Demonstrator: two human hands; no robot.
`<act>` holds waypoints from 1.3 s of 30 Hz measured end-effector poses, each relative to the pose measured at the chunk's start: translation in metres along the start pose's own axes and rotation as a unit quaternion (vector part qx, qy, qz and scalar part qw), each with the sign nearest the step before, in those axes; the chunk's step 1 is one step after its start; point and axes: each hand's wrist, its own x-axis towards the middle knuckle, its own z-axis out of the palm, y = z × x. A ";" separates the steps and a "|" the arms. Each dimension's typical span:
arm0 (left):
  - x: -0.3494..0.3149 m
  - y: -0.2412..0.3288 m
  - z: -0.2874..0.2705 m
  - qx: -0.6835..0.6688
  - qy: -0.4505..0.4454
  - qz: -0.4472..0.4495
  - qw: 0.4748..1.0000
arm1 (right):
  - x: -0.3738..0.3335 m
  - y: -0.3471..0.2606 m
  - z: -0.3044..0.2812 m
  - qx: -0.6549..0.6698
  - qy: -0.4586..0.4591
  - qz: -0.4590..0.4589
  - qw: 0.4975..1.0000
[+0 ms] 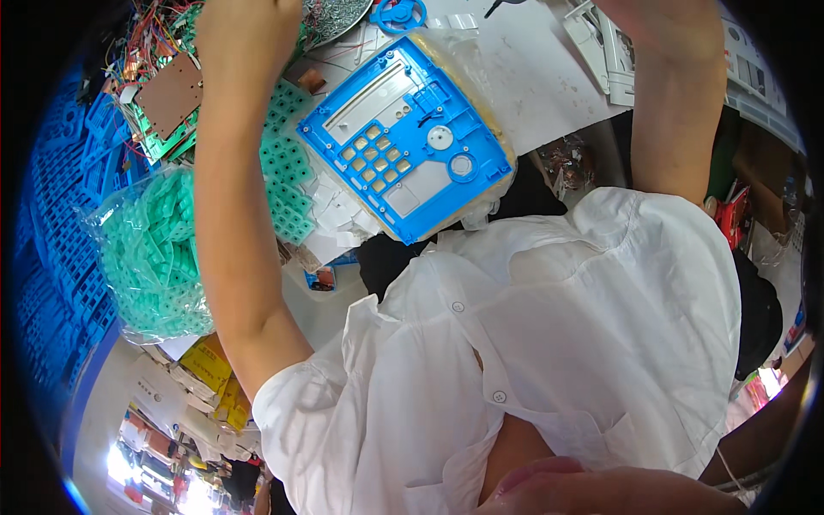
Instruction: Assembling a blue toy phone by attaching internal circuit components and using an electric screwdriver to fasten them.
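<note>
A blue plastic front panel [412, 202] with keypad holes, a long slot and a round opening lies tilted before me on a padded, plastic-wrapped block. My left hand [249, 21] reaches past its far left corner, between the wired circuit boards [172, 96] and a metal dish of small screws [330, 19]. The upper edge cuts off its fingers. At the far right, my right hand [648, 15] is near some white plastic housings [602, 51]; its fingers lie outside the picture. Whether either hand holds anything does not show.
Green rubber keypad sheets [287, 184] lie left of the panel, with a clear bag of more keypads [150, 257] beyond. Blue molded panels [64, 257] are piled far left. A blue wheel-shaped part [399, 15] and a thin dark tip [493, 9] are at the back.
</note>
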 end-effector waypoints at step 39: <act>-0.170 0.114 -0.007 -0.093 -0.045 0.034 0.994 | -0.087 0.079 0.050 0.214 -0.069 0.023 0.974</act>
